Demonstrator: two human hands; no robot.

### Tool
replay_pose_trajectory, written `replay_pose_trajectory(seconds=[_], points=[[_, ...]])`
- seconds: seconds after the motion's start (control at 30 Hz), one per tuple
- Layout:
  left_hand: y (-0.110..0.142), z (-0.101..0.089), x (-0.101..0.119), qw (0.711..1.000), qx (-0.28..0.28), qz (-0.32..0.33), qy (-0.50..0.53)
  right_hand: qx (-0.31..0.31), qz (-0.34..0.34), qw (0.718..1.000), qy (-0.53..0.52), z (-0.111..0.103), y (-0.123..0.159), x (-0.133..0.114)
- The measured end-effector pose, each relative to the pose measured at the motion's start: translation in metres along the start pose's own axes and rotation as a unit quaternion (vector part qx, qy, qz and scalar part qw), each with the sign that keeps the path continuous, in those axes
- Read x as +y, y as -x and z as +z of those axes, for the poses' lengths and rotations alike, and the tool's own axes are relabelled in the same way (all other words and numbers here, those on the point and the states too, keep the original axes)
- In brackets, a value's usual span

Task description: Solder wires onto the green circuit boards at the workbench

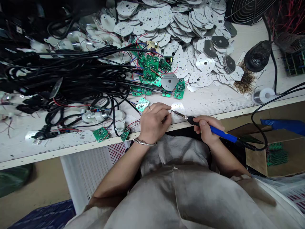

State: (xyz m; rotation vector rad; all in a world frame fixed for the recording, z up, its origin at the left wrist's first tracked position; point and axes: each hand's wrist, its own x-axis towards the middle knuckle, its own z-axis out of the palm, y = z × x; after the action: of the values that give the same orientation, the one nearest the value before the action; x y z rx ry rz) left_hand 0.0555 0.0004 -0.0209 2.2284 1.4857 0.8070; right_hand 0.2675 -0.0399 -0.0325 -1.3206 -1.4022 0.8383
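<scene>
My right hand (207, 128) grips a blue-handled soldering iron (221, 133), whose metal tip (175, 112) reaches left to a white round LED board (178, 108) lying on the bench. My left hand (153, 122) rests at the bench edge, its fingertips pinched close to that board's rim. They seem to hold a thin wire (168, 115), partly hidden by the fingers. A green circuit board (142, 104) lies just beyond my left hand. A metal bangle (143, 142) circles my left wrist.
Heaps of white LED boards (171, 25) and tangled black cables (71, 73) cover the white bench (205, 105), with green circuit boards (149, 71) between them. A solder spool (263, 95) and a wire-mesh fan (247, 9) stand at the right. A white crate (83, 175) sits below the bench edge.
</scene>
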Motion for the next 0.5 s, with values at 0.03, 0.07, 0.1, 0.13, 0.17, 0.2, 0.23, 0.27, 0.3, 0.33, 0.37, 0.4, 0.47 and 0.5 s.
replay_pose_trajectory(seconds=[0.03,0.07,0.1,0.13,0.17,0.2,0.23,0.27,0.3,0.33,0.37,0.4,0.47,0.5], points=[[-0.0001,0.0003,0.0001,1.0,0.002,0.002,-0.003,-0.004,-0.018,1.0,-0.009,-0.0001,-0.0011,-0.0011],[-0.0002,0.0005,0.0003,1.0,0.005,0.004,-0.005,-0.004,-0.033,0.999,-0.02,0.0,-0.0021,-0.0022],[-0.0004,0.0006,0.0005,1.0,0.006,0.005,-0.009,-0.001,-0.042,0.999,-0.031,0.0003,-0.003,-0.0032],[-0.0006,0.0007,0.0008,1.0,0.007,0.004,-0.013,0.006,-0.045,0.998,-0.04,0.0008,-0.0038,-0.0041],[-0.0008,0.0007,0.0012,1.0,0.007,0.002,-0.017,0.015,-0.043,0.998,-0.047,0.0013,-0.0044,-0.0049],[-0.001,0.0007,0.0014,1.0,0.007,0.0,-0.019,0.024,-0.039,0.998,-0.052,0.0018,-0.0049,-0.0056],[-0.001,0.0007,0.0016,1.0,0.007,-0.001,-0.02,0.029,-0.035,0.998,-0.054,0.0022,-0.0053,-0.0062],[-0.001,0.0006,0.0017,1.0,0.007,-0.002,-0.021,0.028,-0.032,0.998,-0.052,0.0025,-0.0057,-0.0068],[-0.0009,0.0006,0.0016,1.0,0.005,-0.002,-0.021,0.025,-0.031,0.998,-0.047,0.0027,-0.0061,-0.0074],[-0.0008,0.0007,0.0015,1.0,0.003,-0.002,-0.022,0.02,-0.031,0.999,-0.038,0.003,-0.0064,-0.0078],[-0.0006,0.0007,0.0012,1.0,0.0,-0.004,-0.023,0.016,-0.03,0.999,-0.028,0.0032,-0.0065,-0.0081],[-0.0004,0.0009,0.001,1.0,-0.001,-0.005,-0.024,0.016,-0.026,0.999,-0.02,0.0034,-0.0064,-0.0081],[-0.0002,0.0014,0.0005,1.0,-0.002,-0.005,-0.025,0.029,-0.011,0.999,-0.015,0.0036,-0.0046,-0.0063],[-0.0001,0.0017,0.0004,1.0,-0.001,-0.005,-0.025,0.042,-0.004,0.999,-0.02,0.0034,-0.0029,-0.0045]])
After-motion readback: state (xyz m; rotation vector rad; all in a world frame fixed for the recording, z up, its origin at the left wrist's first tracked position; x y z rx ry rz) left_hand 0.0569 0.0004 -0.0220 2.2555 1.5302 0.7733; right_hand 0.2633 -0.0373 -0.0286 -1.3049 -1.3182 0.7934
